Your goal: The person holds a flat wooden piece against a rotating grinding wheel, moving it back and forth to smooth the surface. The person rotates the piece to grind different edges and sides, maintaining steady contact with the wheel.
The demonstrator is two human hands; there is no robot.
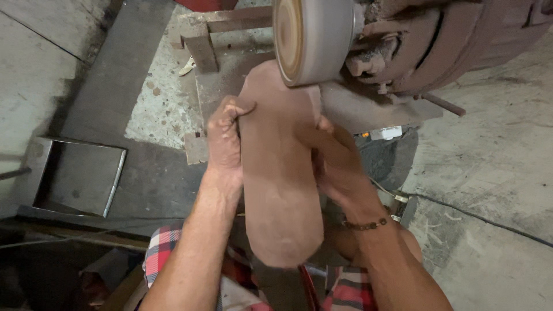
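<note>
Head view, looking straight down: my left hand (pixel 226 138) is curled tight on the left edge of a long brown wooden blank (pixel 280 173), thumb hooked over the top, and my right hand (pixel 334 158) is wrapped shut along its right edge, a bead bracelet (pixel 366 223) on that wrist. The blank runs from my lap up to the grinding wheel (pixel 305 37), its far end touching the wheel's pale round face. Behind the wheel sits the rusty, dust-caked motor housing (pixel 438 40), crowding the top right. A small white block with an orange spot (pixel 385 133) shows just past my right knuckles, under the machine's base. Off to the left, an open square metal tray (pixel 80 175) lies on dark boards. A dark cable (pixel 484 217) trails over the concrete floor (pixel 495 161) on the right. My red checked cloth (pixel 161 253) shows below.
</note>
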